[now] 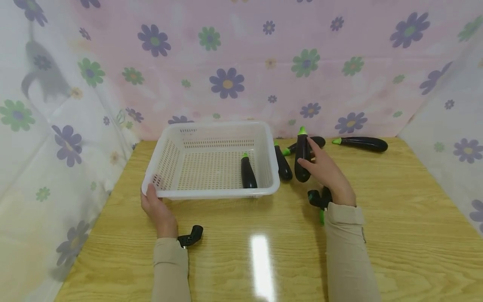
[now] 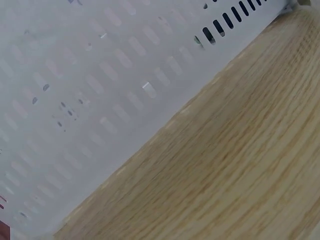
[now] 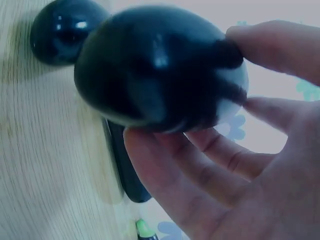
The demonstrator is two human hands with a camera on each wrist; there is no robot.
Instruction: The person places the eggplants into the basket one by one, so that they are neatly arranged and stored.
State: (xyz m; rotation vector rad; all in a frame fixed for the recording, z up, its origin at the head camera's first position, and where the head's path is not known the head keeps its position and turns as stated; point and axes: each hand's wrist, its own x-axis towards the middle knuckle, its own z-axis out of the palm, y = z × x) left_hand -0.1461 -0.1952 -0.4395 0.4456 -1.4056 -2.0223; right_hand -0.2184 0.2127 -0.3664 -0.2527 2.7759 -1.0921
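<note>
My right hand [image 1: 327, 170] grips a dark purple eggplant [image 1: 302, 153] with a bright green stem, just right of the basket. In the right wrist view, the thumb and fingers sit around the rounded end of this eggplant [image 3: 150, 65]. At the near left corner of the white plastic basket [image 1: 211, 193], my left hand [image 1: 159, 214] holds the rim, thumb on top. Inside the basket, one eggplant [image 1: 248, 173] lies toward the right side. The left wrist view shows the slotted basket wall [image 2: 115, 75] and no part of the hand.
Another eggplant [image 1: 283, 164] lies along the basket's right side. One more eggplant [image 1: 318, 141] shows partly behind the held one, and another eggplant [image 1: 364, 143] lies at the back right. A green stem [image 1: 322, 217] peeks out beside the right wrist. Flowered cloth [image 1: 241, 58] encloses the wooden table [image 1: 222, 251].
</note>
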